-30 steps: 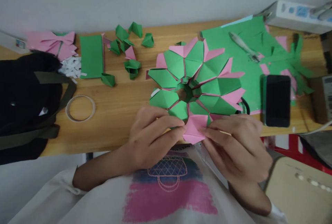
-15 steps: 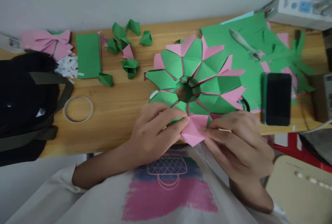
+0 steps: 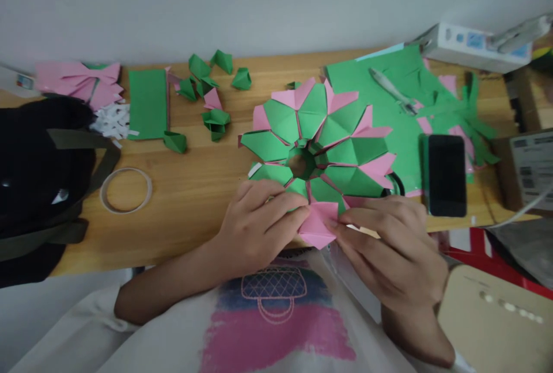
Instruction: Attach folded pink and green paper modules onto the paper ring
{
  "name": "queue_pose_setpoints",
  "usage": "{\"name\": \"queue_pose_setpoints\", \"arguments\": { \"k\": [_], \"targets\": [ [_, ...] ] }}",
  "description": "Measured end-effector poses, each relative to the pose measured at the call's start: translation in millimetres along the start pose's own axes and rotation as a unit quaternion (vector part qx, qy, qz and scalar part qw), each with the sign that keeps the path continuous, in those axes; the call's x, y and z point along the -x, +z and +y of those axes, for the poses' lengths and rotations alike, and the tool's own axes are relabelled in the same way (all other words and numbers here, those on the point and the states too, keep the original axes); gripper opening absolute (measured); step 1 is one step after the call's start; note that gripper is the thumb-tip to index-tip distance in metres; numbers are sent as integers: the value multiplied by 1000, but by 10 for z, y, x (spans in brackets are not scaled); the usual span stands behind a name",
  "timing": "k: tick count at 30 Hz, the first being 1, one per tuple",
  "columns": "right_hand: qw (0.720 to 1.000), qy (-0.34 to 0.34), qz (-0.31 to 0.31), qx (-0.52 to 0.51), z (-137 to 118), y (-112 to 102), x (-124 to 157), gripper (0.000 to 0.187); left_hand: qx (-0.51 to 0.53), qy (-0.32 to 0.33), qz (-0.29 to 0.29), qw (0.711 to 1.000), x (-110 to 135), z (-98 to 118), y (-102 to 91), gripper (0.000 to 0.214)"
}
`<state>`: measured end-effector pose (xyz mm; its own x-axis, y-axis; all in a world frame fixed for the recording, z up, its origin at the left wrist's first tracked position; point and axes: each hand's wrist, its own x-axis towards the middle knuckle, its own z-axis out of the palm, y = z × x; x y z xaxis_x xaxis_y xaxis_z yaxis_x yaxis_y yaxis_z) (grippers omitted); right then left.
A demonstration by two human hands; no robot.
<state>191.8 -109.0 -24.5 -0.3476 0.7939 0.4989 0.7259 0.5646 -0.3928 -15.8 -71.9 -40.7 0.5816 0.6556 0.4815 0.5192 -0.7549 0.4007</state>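
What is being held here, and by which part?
The pink paper flap at the near edge of the paper flower: left hand pinches its left side, right hand its right side.

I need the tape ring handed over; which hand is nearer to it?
Left. The left hand lies right of the tape ring, the right hand farther right, beyond the pink fold.

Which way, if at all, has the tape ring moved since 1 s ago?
No. The tape ring keeps its place beside the black bag on the desk; only the camera view shifted.
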Motion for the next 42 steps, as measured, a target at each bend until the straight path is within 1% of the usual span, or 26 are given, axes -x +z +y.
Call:
{"name": "queue_pose_setpoints", "arguments": {
  "k": [3,6,8,10,14,16,19,22,24,26,29,33,35,38,40,42],
  "targets": [
    [1000,6,12,-3,9,21,-5,10,-9,8,4,1000,-16,0,18,13],
    [1000,0,21,-9,13,35,-9,11,-27,23,35,999,-30,8,67,15],
    [1000,-8,24,-15,20,38,-10,11,-35,23,63,997,-34,14,107,14],
    [1000,-16,23,-10,28,37,-8,12,-45,35,79,995,-34,18,135,13],
    [999,-31,-5,29,29,37,3,14,-83,93,78,989,-3,18,127,16],
    [998,-51,-22,32,18,45,-9,14,-99,100,77,987,43,24,88,18],
    [993,-103,-45,24,-28,74,-72,13,-115,86,77,987,168,51,-3,19],
    [987,-143,-70,10,-119,113,-159,20,-121,62,61,989,350,98,-83,20],
    [983,-165,-81,6,-187,143,-198,27,-124,50,59,989,464,123,-94,22],
    [979,-182,-85,18,-230,176,-215,32,-128,32,78,988,537,134,-70,24],
    [976,-196,-66,62,-216,229,-235,31,-138,6,94,986,555,135,-19,22],
    [965,-224,-2,133,-65,291,-299,17,-115,-22,105,988,507,155,-25,17],
    [966,-213,3,148,26,297,-327,14,-73,-39,100,992,498,152,-74,16],
    [973,-166,11,159,103,254,-327,17,-10,-64,92,994,502,88,-194,11],
    [979,-129,8,156,78,193,-299,19,7,-83,85,993,497,8,-282,10],
    [985,-95,5,144,-12,125,-265,17,17,-95,64,993,473,-75,-355,10]
  ]
}}
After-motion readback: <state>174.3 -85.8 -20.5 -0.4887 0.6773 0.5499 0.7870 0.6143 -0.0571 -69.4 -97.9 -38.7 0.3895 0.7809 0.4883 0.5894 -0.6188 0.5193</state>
